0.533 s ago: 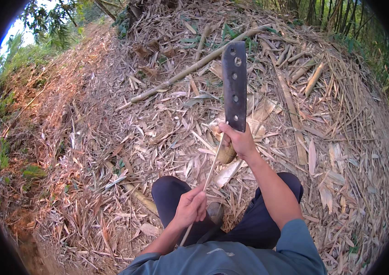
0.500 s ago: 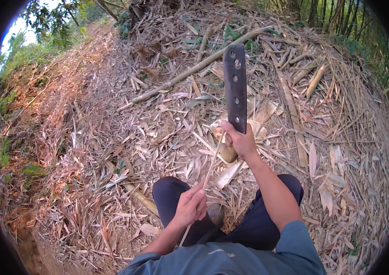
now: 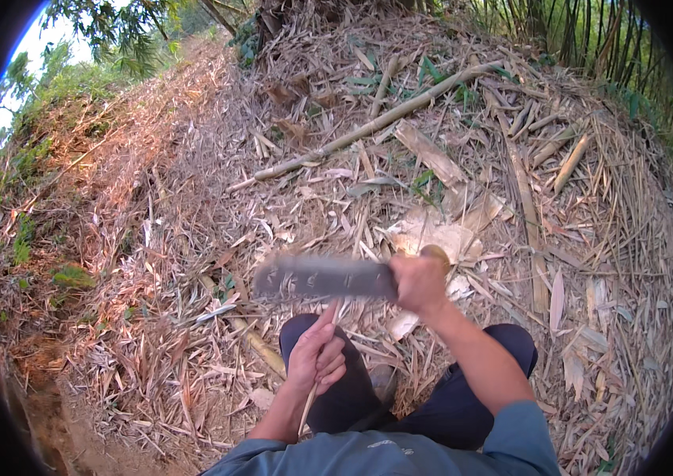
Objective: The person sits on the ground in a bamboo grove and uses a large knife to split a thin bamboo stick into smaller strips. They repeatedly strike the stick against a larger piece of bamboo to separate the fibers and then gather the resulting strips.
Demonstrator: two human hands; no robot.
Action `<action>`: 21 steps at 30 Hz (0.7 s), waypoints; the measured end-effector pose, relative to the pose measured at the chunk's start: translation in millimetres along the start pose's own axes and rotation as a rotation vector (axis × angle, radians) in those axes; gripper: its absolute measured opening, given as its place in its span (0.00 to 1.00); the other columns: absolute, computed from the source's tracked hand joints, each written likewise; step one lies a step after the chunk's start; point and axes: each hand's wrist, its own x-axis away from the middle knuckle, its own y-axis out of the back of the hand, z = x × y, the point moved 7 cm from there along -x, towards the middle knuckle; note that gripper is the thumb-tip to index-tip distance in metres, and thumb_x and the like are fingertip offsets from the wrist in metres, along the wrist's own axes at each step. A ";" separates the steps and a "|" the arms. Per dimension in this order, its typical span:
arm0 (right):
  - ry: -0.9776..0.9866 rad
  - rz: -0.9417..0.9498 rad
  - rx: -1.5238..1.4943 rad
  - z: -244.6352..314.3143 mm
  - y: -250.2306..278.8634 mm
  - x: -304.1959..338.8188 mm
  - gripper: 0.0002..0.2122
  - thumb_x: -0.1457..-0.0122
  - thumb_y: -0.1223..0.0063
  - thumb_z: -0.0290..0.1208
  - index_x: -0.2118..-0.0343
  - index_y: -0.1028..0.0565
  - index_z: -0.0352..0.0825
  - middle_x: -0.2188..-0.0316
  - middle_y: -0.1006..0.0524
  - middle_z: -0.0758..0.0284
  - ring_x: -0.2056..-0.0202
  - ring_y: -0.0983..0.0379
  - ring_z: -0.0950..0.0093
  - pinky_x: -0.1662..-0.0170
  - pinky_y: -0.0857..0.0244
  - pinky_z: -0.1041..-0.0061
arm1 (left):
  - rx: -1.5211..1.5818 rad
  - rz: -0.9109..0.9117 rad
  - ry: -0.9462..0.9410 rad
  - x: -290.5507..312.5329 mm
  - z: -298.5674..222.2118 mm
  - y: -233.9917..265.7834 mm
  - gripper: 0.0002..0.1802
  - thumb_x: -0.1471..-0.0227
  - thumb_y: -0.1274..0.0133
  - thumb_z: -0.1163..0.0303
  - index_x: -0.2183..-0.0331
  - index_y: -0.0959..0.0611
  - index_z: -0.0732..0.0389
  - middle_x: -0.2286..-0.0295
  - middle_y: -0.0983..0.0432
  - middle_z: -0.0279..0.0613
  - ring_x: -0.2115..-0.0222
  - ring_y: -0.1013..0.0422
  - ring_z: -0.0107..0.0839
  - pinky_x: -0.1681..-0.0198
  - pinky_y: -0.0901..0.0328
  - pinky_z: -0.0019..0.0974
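My right hand is closed round the handle of a broad, dark cleaver with a row of holes along its blade. The blade lies nearly level, points left and is smeared by motion. Below it, my left hand grips a thin pale bamboo strip, index finger stretched along it. The strip's lower end runs down toward my shirt. Its upper end reaches the blade's lower edge; whether they touch I cannot tell. My bent knees are on either side.
Dry leaves and bamboo scraps cover the slope. A long bamboo pole lies across it ahead, with pale flat pieces beyond my right hand. Cut bamboo lengths lie at the right. Another pole rests by my left knee.
The cleaver has swung from upright down to the left, over the strip's upper part. My right hand turned and lowered slightly; my left index finger now extends along the strip.
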 end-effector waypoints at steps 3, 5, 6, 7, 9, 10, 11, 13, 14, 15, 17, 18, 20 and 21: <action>-0.193 0.055 0.036 -16.7 10.8 -7.6 0.11 0.55 0.40 0.39 0.77 0.25 0.36 0.81 0.21 0.62 0.78 0.22 0.68 0.72 0.29 0.69 | 0.045 0.011 0.014 10.6 5.5 5.9 0.27 0.32 0.64 0.66 0.34 0.43 0.46 0.89 0.50 0.27 0.94 0.54 0.19 0.93 0.51 0.24; 0.032 -0.033 -0.032 12.3 -0.8 -4.8 0.10 0.56 0.40 0.39 0.81 0.26 0.37 0.85 0.24 0.63 0.82 0.24 0.67 0.76 0.31 0.68 | 0.095 0.019 0.004 7.3 2.1 6.1 0.27 0.32 0.64 0.66 0.34 0.43 0.46 0.89 0.50 0.27 0.94 0.54 0.19 0.93 0.51 0.24; 0.255 -0.173 -0.067 37.5 -4.4 4.8 0.10 0.57 0.40 0.38 0.84 0.27 0.38 0.88 0.26 0.64 0.85 0.26 0.68 0.79 0.33 0.67 | 0.137 -0.027 0.027 4.4 7.9 16.2 0.27 0.32 0.64 0.66 0.34 0.43 0.46 0.89 0.49 0.27 0.94 0.54 0.19 0.93 0.51 0.24; 0.258 -0.132 0.019 34.1 -11.2 4.8 0.09 0.56 0.41 0.39 0.81 0.25 0.39 0.88 0.26 0.64 0.85 0.26 0.69 0.78 0.32 0.68 | 0.179 -0.072 0.050 1.7 11.9 23.5 0.27 0.32 0.64 0.66 0.33 0.43 0.46 0.89 0.49 0.27 0.94 0.54 0.19 0.93 0.51 0.24; 0.065 -0.098 0.049 5.9 -3.1 -2.4 0.09 0.54 0.42 0.39 0.80 0.24 0.39 0.88 0.26 0.64 0.85 0.26 0.69 0.78 0.32 0.68 | 0.148 -0.023 0.074 5.7 15.1 16.1 0.28 0.32 0.63 0.66 0.33 0.44 0.45 0.89 0.49 0.28 0.94 0.55 0.19 0.93 0.51 0.24; -0.027 -0.094 0.057 -6.7 5.1 -10.5 0.09 0.54 0.42 0.39 0.80 0.23 0.39 0.88 0.26 0.64 0.84 0.26 0.69 0.78 0.32 0.68 | 0.124 -0.021 0.102 13.6 16.8 11.6 0.29 0.32 0.63 0.66 0.33 0.45 0.45 0.89 0.49 0.28 0.94 0.55 0.19 0.93 0.51 0.24; -0.286 -0.006 0.028 -37.2 -0.9 -13.3 0.10 0.54 0.41 0.39 0.80 0.22 0.37 0.88 0.26 0.64 0.84 0.25 0.67 0.77 0.32 0.68 | 0.101 -0.017 0.130 22.6 21.5 10.8 0.29 0.32 0.63 0.66 0.33 0.46 0.45 0.90 0.50 0.28 0.94 0.55 0.19 0.93 0.51 0.24; -0.259 -0.137 -0.068 -42.6 9.4 -11.7 0.12 0.54 0.41 0.39 0.79 0.22 0.34 0.88 0.26 0.62 0.85 0.27 0.67 0.76 0.32 0.68 | 0.153 0.095 0.126 30.5 25.9 5.7 0.30 0.32 0.62 0.67 0.32 0.47 0.46 0.90 0.51 0.28 0.95 0.54 0.19 0.93 0.49 0.24; -0.304 -0.088 -0.161 -40.3 2.6 -6.8 0.12 0.54 0.41 0.39 0.78 0.21 0.33 0.89 0.27 0.61 0.86 0.28 0.66 0.76 0.33 0.68 | 0.142 0.112 0.106 33.0 21.3 8.1 0.30 0.32 0.62 0.67 0.32 0.47 0.47 0.90 0.51 0.28 0.95 0.54 0.19 0.93 0.49 0.25; -0.289 -0.154 -0.224 -32.5 4.6 -6.1 0.12 0.53 0.43 0.38 0.78 0.21 0.31 0.90 0.28 0.61 0.87 0.30 0.67 0.77 0.35 0.69 | 0.148 0.123 0.090 34.6 19.7 11.0 0.30 0.32 0.62 0.67 0.32 0.47 0.47 0.91 0.51 0.28 0.95 0.54 0.19 0.93 0.49 0.25; -0.355 -0.178 -0.280 -36.8 6.8 -16.2 0.13 0.53 0.42 0.38 0.79 0.21 0.30 0.90 0.29 0.62 0.87 0.31 0.68 0.78 0.37 0.69 | 0.198 0.140 0.053 29.2 12.3 11.0 0.30 0.33 0.63 0.67 0.33 0.47 0.49 0.90 0.50 0.28 0.95 0.52 0.19 0.93 0.48 0.25; -0.387 -0.191 -0.308 -38.7 9.3 -20.6 0.13 0.53 0.42 0.38 0.79 0.21 0.30 0.91 0.30 0.63 0.87 0.31 0.69 0.78 0.38 0.69 | 0.190 0.135 0.044 23.7 7.8 9.5 0.30 0.32 0.63 0.67 0.33 0.46 0.49 0.90 0.49 0.28 0.94 0.52 0.19 0.93 0.47 0.25; -0.528 -0.111 -0.332 -53.5 13.2 -15.8 0.15 0.51 0.39 0.40 0.75 0.20 0.29 0.84 0.23 0.58 0.80 0.24 0.65 0.71 0.32 0.65 | 0.179 0.125 0.024 14.6 2.5 10.4 0.29 0.32 0.64 0.67 0.33 0.45 0.49 0.90 0.48 0.28 0.94 0.51 0.19 0.92 0.47 0.25; -0.534 -0.162 -0.390 -65.6 15.8 -17.0 0.15 0.51 0.39 0.40 0.77 0.21 0.29 0.84 0.24 0.58 0.81 0.25 0.66 0.72 0.33 0.65 | 0.159 0.138 0.030 8.3 0.7 9.4 0.28 0.32 0.65 0.67 0.33 0.44 0.50 0.89 0.47 0.29 0.94 0.50 0.20 0.91 0.45 0.26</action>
